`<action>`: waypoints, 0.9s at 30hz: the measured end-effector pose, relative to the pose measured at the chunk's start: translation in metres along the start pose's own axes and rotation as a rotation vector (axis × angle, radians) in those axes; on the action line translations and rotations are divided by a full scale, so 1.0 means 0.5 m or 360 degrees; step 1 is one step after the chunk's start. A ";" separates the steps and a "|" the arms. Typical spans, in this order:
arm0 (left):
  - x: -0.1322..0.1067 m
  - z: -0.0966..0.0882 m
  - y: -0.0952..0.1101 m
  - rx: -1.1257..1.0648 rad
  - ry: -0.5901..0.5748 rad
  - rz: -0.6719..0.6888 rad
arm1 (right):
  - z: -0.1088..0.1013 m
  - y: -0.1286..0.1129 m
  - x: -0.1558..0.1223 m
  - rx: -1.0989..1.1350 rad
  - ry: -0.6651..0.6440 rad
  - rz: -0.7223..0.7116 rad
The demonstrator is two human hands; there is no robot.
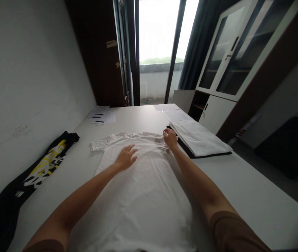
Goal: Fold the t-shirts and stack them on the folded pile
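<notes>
A white T-shirt (140, 182) lies spread flat on the white table (243, 182), collar away from me. My left hand (126, 157) rests palm down on its chest area, fingers stretched out. My right hand (170, 137) is closed in a pinch on the shirt's right shoulder or sleeve, near its far right corner. The shirt's left sleeve (98, 144) sticks out flat to the left.
A stack of folded white and black garments (200, 141) lies just right of my right hand. A black garment with yellow and white print (43, 168) lies along the left wall. Papers (100, 116) sit at the table's far end. A glass-door cabinet (227, 63) stands at right.
</notes>
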State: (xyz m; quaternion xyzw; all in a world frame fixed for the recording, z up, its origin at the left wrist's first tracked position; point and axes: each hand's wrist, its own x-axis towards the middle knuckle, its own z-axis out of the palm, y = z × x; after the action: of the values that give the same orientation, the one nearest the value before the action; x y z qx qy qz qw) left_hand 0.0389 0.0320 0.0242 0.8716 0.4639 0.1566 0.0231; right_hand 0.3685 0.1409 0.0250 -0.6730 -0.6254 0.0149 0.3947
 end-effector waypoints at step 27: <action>0.251 0.100 -0.347 0.0151 -0.0270 -0.0782 | 0.283 -0.101 0.120 -0.0342 -0.0787 -0.0681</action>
State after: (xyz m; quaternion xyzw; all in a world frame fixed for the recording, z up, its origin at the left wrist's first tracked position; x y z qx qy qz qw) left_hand -0.0201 0.2381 -0.0240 0.7429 0.6649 0.0508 0.0584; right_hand 0.2669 0.2599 -0.0160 -0.5401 -0.8272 0.0286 0.1521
